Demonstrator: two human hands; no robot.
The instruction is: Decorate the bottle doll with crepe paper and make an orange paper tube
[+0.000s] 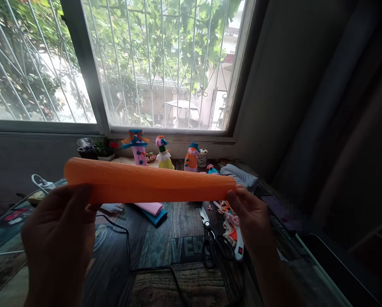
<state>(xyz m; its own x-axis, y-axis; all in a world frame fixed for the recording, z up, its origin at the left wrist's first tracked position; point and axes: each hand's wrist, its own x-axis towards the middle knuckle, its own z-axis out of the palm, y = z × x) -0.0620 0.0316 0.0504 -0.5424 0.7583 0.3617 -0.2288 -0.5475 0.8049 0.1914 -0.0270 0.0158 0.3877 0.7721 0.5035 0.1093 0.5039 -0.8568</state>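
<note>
A long roll of orange crepe paper (152, 182) is held up level above the table, spanning between both hands. My left hand (65, 226) grips its left end, thumb in front and fingers closed on it. At the other end, my right hand (250, 213) pinches the roll's lower right corner. Below and behind the roll, a pink paper roll (152, 208) and a blue paper roll (160, 218) lie partly hidden. Black-handled scissors (210, 238) rest near my right hand, beside a white-handled tool (238, 245) lying among paper scraps.
Paper-decorated figures, one pink (139, 154), one yellow (165, 161) and one orange (191, 160), stand at the back under the window. A black cable (152, 268) crosses the wooden table (178, 285). A potted plant (104, 149) is at back left, folded grey cloth (238, 174) at back right.
</note>
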